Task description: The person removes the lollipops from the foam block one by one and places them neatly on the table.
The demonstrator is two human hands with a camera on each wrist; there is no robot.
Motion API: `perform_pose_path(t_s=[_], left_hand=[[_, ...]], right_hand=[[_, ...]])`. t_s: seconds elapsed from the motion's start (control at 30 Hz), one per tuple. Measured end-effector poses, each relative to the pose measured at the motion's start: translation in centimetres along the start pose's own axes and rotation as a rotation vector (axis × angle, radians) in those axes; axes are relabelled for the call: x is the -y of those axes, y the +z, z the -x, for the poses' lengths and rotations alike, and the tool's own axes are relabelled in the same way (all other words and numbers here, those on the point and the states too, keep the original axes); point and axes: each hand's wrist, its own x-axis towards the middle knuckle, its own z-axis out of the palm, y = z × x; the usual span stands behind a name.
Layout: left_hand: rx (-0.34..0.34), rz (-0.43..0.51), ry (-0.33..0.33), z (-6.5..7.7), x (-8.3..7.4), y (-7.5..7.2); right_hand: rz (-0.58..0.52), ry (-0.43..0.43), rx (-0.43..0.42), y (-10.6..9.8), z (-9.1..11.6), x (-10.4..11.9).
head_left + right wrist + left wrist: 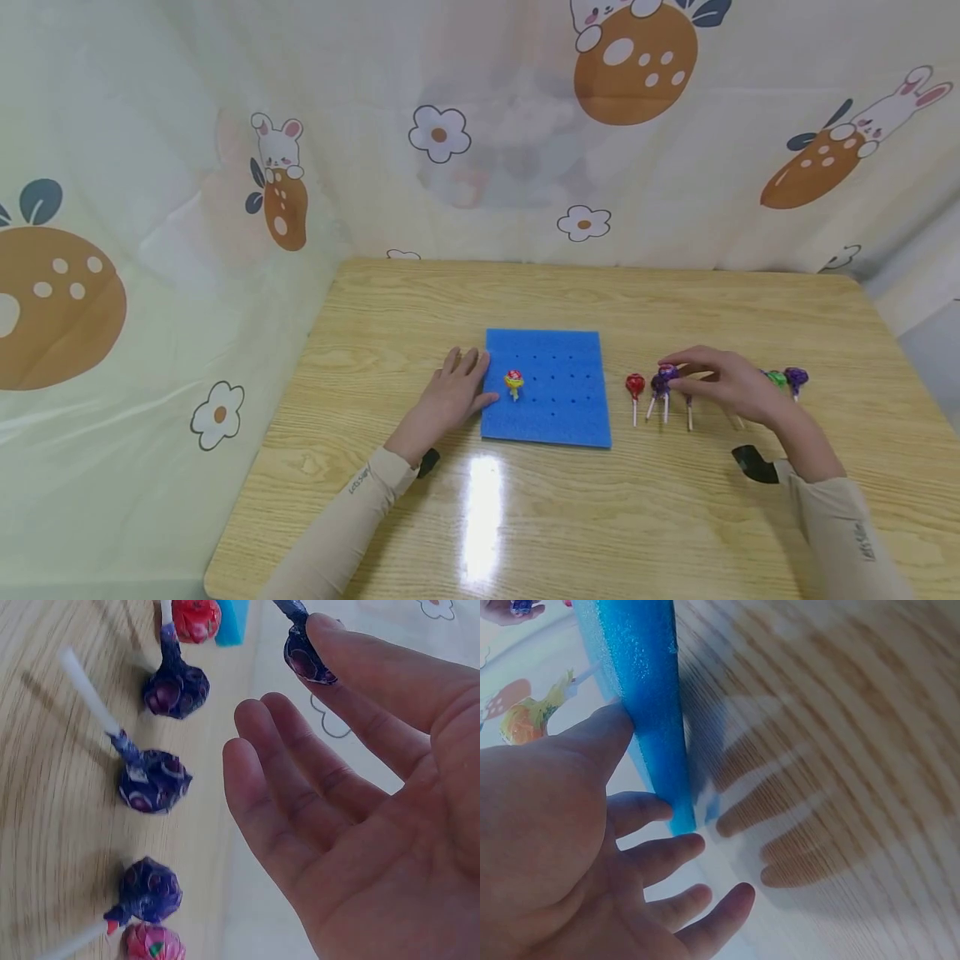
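Observation:
Between thumb and forefinger, my right hand (731, 385) pinches a purple-wrapped lollipop (306, 654) by its wrapped head, lifted above the table, stick hanging down in the head view. Its other fingers stretch out loosely. My left hand (448, 397) lies at the left edge of a blue foam board (581, 429), fingers spread, thumb and fingertips touching that edge. Small holes dot the board. One yellow-and-red lollipop (513, 381) sits near its left side. Beside and below the right hand lie a red lollipop (635, 384) and several purple ones (154, 781), partly hidden by the hand in the head view.
Farther right on the wooden table (420, 308) are a green lollipop (777, 378) and another purple lollipop (797, 377). A pink lollipop (155, 943) shows low in the right wrist view. A patterned curtain (510, 183) hangs behind the table and along its left.

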Motion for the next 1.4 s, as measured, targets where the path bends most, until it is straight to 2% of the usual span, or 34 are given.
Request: perform_pose_path(t_s=[0.27, 0.47, 0.7, 0.97, 1.4], left_hand=[[-0.002, -0.003, -0.003, 0.0, 0.3, 0.2], [-0.002, -0.007, 0.009, -0.2, 0.3, 0.5], [0.0, -0.017, 0.013, -0.3, 0.2, 0.5], [0.004, -0.001, -0.002, 0.0, 0.2, 0.0], [0.005, -0.006, 0.0, 0.0, 0.1, -0.1]], right_hand=[[0.008, 0.021, 0.001, -0.8, 0.4, -0.7], [0.002, 0.025, -0.005, -1.4, 1.7, -1.8], [0.083, 0.022, -0.049, -2.7, 3.3, -3.6], [0.176, 0.036, -0.08, -4.4, 3.9, -4.2], [0.18, 0.036, -0.06, -6.4, 4.3, -5.7]])
